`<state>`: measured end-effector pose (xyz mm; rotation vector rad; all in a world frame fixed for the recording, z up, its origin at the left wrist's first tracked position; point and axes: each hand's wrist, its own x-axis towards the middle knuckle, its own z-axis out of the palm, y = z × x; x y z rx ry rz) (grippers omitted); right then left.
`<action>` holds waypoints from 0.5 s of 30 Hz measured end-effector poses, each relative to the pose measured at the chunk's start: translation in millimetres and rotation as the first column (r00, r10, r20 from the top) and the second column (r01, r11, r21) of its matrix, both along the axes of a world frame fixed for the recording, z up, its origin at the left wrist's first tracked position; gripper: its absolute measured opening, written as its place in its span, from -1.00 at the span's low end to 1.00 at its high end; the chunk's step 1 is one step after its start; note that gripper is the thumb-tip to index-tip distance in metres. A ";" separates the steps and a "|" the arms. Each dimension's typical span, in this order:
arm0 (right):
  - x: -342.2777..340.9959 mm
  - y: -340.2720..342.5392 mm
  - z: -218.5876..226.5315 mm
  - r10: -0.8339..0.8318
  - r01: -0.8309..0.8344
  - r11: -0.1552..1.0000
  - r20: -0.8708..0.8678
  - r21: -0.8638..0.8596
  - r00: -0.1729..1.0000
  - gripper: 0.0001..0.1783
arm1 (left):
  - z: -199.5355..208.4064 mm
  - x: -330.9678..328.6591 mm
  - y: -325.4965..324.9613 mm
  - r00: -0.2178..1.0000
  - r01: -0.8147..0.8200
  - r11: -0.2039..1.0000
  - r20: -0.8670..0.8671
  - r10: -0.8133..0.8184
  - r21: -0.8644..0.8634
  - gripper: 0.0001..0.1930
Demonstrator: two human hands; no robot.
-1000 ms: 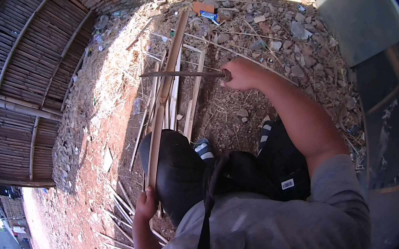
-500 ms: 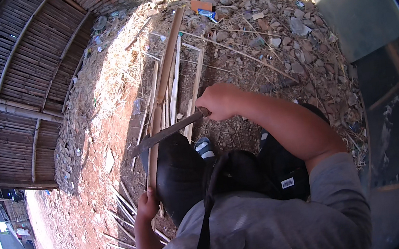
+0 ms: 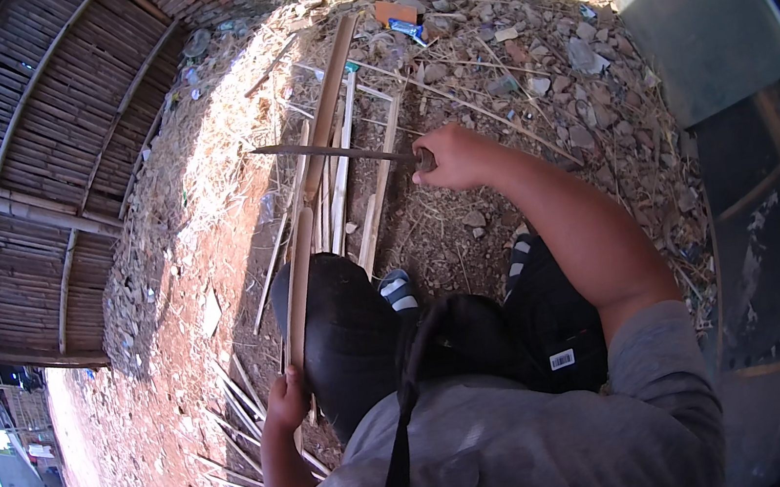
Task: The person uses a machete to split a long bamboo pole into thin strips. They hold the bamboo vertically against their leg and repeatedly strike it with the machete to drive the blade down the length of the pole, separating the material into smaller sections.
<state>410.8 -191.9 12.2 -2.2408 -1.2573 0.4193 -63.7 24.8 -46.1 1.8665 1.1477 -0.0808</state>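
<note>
A long split piece of bamboo (image 3: 299, 290) leans along my left thigh, its hollow inner side facing up. Its near end is in my left hand (image 3: 287, 401), whose fingers wrap round it. My right hand (image 3: 454, 158) grips the handle of a machete (image 3: 338, 151). The dark blade points left, held across the far part of the bamboo; whether it touches is hard to tell. A bamboo node shows as a pale joint a little nearer than the blade. The handle is mostly hidden in my fist.
Several bamboo strips (image 3: 344, 190) lie on the ground ahead, and thinner strips (image 3: 240, 411) lie beside my left arm. Rubble (image 3: 578, 100) and straw cover the ground at right. A woven bamboo wall (image 3: 29, 123) stands at left, a grey-green panel (image 3: 705, 15) at right.
My right hand has moved the machete away from me, up along the bamboo, and the blade now lies more level. My left hand keeps its hold in about the same place.
</note>
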 end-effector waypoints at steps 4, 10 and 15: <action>-25.5 8.6 11.2 0.149 -0.148 0.978 -0.002 -0.150 0.989 -0.69 | 4.4 2.3 -1.0 0.999 0.043 0.999 -0.018 -0.042 0.033 -0.26; -34.1 13.7 12.3 0.242 -0.235 0.965 0.046 -0.116 0.969 -0.71 | 1.4 -0.8 0.4 0.999 0.033 0.999 -0.016 -0.032 0.041 -0.25; 3.3 -2.7 4.0 0.023 -0.023 0.999 0.014 0.023 1.000 -0.57 | -4.1 -1.9 3.5 0.998 0.068 0.994 -0.008 -0.068 0.088 -0.25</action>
